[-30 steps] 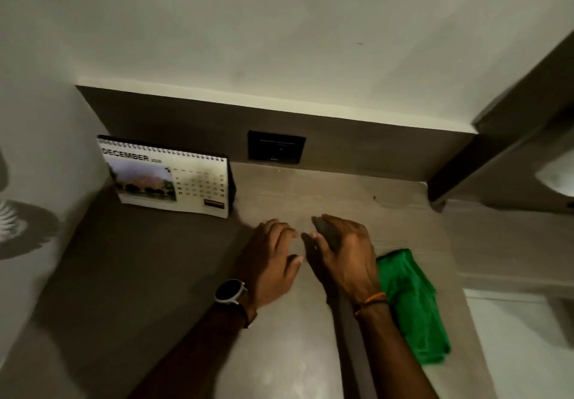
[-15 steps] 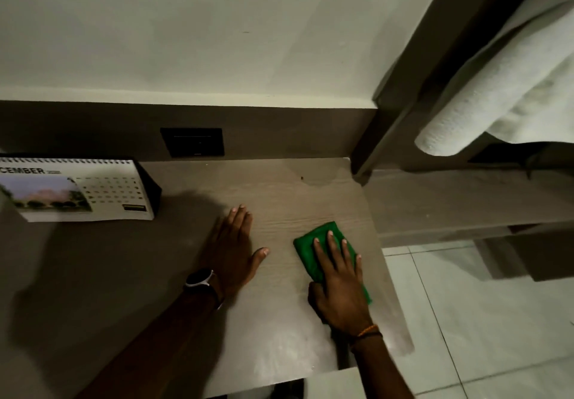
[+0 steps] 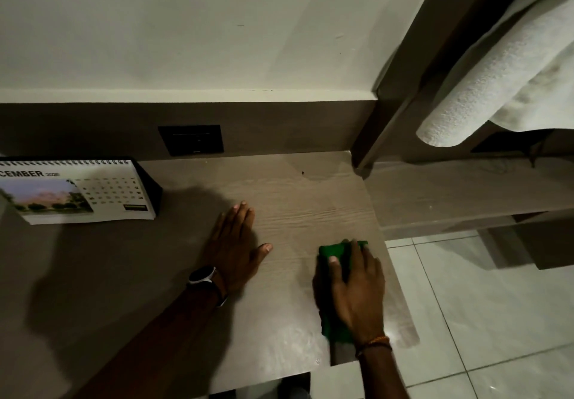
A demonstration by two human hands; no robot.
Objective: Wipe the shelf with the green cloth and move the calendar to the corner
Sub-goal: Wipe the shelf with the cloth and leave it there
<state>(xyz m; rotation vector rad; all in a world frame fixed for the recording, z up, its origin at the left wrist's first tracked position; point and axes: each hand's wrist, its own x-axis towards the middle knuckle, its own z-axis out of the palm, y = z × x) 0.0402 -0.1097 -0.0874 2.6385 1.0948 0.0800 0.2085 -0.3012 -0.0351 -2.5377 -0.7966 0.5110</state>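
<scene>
The right hand (image 3: 354,286) lies flat, fingers spread, pressing the cloth (image 3: 334,254) onto the shelf (image 3: 298,206) near its right edge. The left hand (image 3: 234,248) rests open, palm down — empty — mid-shelf. The calendar (image 3: 77,190) stands at far left, well apart from both.

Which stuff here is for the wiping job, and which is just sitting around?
For the job:
green cloth under the right hand
shelf
calendar
left hand, flat on the shelf

Just there:
white towel
dark wall plate
wristwatch
</scene>
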